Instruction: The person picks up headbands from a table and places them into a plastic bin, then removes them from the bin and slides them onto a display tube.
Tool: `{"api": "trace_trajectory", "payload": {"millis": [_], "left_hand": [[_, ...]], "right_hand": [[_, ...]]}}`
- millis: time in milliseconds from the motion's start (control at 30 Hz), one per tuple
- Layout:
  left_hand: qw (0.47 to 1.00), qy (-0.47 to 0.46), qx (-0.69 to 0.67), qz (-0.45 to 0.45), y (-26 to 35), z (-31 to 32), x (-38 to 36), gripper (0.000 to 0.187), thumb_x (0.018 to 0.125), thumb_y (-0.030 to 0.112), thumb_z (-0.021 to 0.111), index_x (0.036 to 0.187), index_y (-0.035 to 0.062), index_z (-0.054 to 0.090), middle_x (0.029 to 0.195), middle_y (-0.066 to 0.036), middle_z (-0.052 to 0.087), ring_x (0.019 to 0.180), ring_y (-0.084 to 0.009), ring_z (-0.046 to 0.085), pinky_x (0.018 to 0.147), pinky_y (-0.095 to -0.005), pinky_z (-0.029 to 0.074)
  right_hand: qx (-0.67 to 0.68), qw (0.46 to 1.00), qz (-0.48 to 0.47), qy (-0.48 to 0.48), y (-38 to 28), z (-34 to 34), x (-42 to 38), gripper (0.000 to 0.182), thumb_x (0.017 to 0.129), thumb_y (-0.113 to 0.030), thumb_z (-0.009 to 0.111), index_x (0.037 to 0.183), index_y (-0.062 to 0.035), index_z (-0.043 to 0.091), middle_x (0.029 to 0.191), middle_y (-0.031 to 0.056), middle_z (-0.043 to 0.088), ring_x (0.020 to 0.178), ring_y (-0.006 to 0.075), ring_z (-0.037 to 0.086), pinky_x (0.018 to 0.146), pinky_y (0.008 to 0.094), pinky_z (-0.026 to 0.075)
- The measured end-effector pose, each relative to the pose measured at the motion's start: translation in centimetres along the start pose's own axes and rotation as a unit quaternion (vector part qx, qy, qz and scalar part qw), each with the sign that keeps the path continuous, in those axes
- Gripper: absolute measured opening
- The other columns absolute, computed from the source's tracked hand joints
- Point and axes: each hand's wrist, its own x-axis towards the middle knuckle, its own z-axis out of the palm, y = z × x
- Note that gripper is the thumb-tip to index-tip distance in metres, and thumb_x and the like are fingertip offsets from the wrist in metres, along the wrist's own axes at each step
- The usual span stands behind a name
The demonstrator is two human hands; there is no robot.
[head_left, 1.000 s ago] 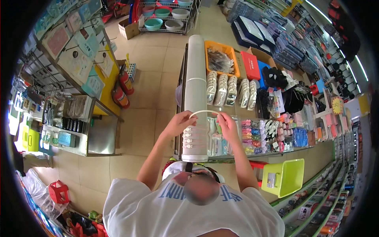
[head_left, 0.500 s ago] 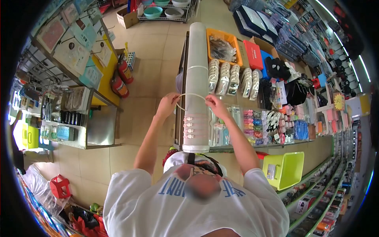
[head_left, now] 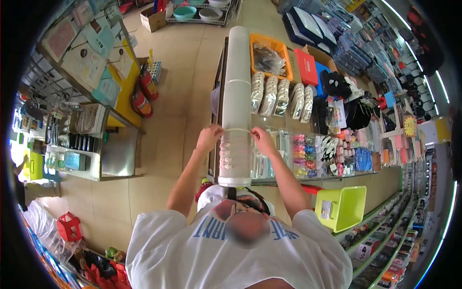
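Observation:
A long pale cylinder (head_left: 238, 62) lies lengthwise along the left side of the display table, its near end toward me. My left hand (head_left: 210, 138) is at the cylinder's left side and my right hand (head_left: 263, 140) at its right. Between them a thin cream band (head_left: 237, 129) arches over the cylinder, its ends pinched in closed fingers. Whether it passes underneath is hidden. Just nearer to me, several thin pinkish bands with small white ornaments (head_left: 226, 154) sit around the cylinder.
Right of the cylinder are packaged goods (head_left: 281, 98), an orange basket (head_left: 269, 53) and colourful hair ties (head_left: 304, 154). A lime-green bin (head_left: 340, 208) stands near my right side. Fire extinguishers (head_left: 141, 103) and a metal shelf unit (head_left: 118, 154) are at the left.
Both hands have moved toward me along the cylinder with the cream band, closer to the ornamented bands. The band now lies flatter across the top. The view has shifted slightly.

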Motion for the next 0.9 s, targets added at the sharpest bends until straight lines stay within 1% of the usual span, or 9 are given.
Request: {"api": "trace_trajectory", "payload": {"millis": [33,133,233,333,433,533,633,767,900], "left_hand": [[1.0,-0.011,-0.008,-0.014,-0.1,0.4,0.3,0.011,0.083,0.013,0.068,0.091,0.0048,0.069,0.09,-0.012,0.069,0.081,-0.0292,0.067,0.072,-0.038,0.053],[0.998,-0.015,-0.047,-0.044,-0.2,0.9,-0.1,0.016,0.082,0.017,0.073,0.088,0.0027,0.069,0.088,-0.012,0.07,0.077,-0.0241,0.068,0.07,-0.0347,0.054],[0.984,0.003,-0.113,-0.136,0.7,0.8,-0.3,0.03,0.081,0.027,0.077,0.089,0.0004,0.067,0.085,-0.011,0.07,0.075,-0.0191,0.068,0.069,-0.0327,0.054],[0.983,0.009,-0.087,-0.16,-0.9,2.1,0.0,0.044,0.077,0.037,0.081,0.093,-0.0008,0.065,0.082,-0.009,0.069,0.073,-0.0177,0.067,0.068,-0.0316,0.054],[0.969,-0.004,-0.105,-0.225,-1.6,2.8,0.1,0.053,0.073,0.042,0.083,0.095,-0.0019,0.063,0.082,-0.01,0.069,0.072,-0.0188,0.067,0.068,-0.032,0.054],[0.961,-0.023,-0.131,-0.243,-2.7,3.2,0.3,0.055,0.073,0.044,0.083,0.093,-0.003,0.063,0.083,-0.012,0.069,0.069,-0.0191,0.066,0.065,-0.0318,0.053],[0.964,0.003,-0.167,-0.206,-5.1,4.6,0.8,0.049,0.076,0.038,0.083,0.092,-0.0035,0.062,0.081,-0.011,0.069,0.065,-0.0168,0.065,0.059,-0.0312,0.052],[0.921,-0.084,-0.288,-0.25,-2.1,2.3,0.6,0.041,0.083,0.018,0.079,0.103,-0.0078,0.054,0.082,-0.012,0.065,0.07,-0.0161,0.062,0.061,-0.0304,0.052],[0.937,-0.046,-0.25,-0.241,-3.8,3.2,0.9,0.038,0.082,0.02,0.079,0.098,-0.006,0.056,0.079,-0.01,0.066,0.068,-0.0153,0.062,0.059,-0.0297,0.051]], "right_hand": [[0.006,1.0,0.018,0.003,0.4,0.1,0.1,0.02,0.089,-0.019,0.066,0.105,-0.0076,0.061,0.093,0.0141,0.07,0.086,0.0292,0.068,0.075,0.038,0.052],[-0.004,0.997,0.081,0.001,0.5,0.9,-0.4,0.03,0.087,-0.026,0.071,0.105,-0.0038,0.06,0.096,0.0122,0.07,0.086,0.021,0.067,0.077,0.0319,0.052],[0.07,0.983,0.167,0.029,0.2,1.4,-0.4,0.05,0.084,-0.043,0.072,0.107,-0.0013,0.059,0.095,0.0114,0.07,0.085,0.0204,0.067,0.073,0.0313,0.051],[0.036,0.974,0.222,0.027,-0.9,1.4,0.0,0.064,0.083,-0.055,0.07,0.108,0.0024,0.057,0.094,0.0113,0.069,0.083,0.0202,0.065,0.072,0.0316,0.051],[0.109,0.972,0.199,0.064,0.7,2.9,0.1,0.068,0.081,-0.057,0.071,0.107,0.0036,0.057,0.091,0.0114,0.066,0.079,0.0202,0.063,0.072,0.0323,0.05],[0.12,0.968,0.209,0.069,1.0,3.1,-0.1,0.069,0.081,-0.057,0.072,0.107,0.0048,0.057,0.09,0.0117,0.065,0.076,0.0187,0.061,0.07,0.0326,0.05],[0.118,0.969,0.207,0.068,0.9,3.0,-0.2,0.069,0.08,-0.057,0.073,0.109,0.0039,0.058,0.091,0.0109,0.064,0.075,0.017,0.06,0.068,0.0318,0.049],[0.177,0.952,0.249,0.03,1.5,3.0,0.0,0.069,0.079,-0.057,0.075,0.11,0.002,0.058,0.091,0.0087,0.064,0.075,0.0149,0.058,0.064,0.0286,0.048],[0.22,0.941,0.257,0.029,1.8,3.6,0.1,0.071,0.079,-0.059,0.074,0.111,0.002,0.058,0.091,0.008,0.063,0.074,0.014,0.057,0.063,0.0272,0.047]]}}
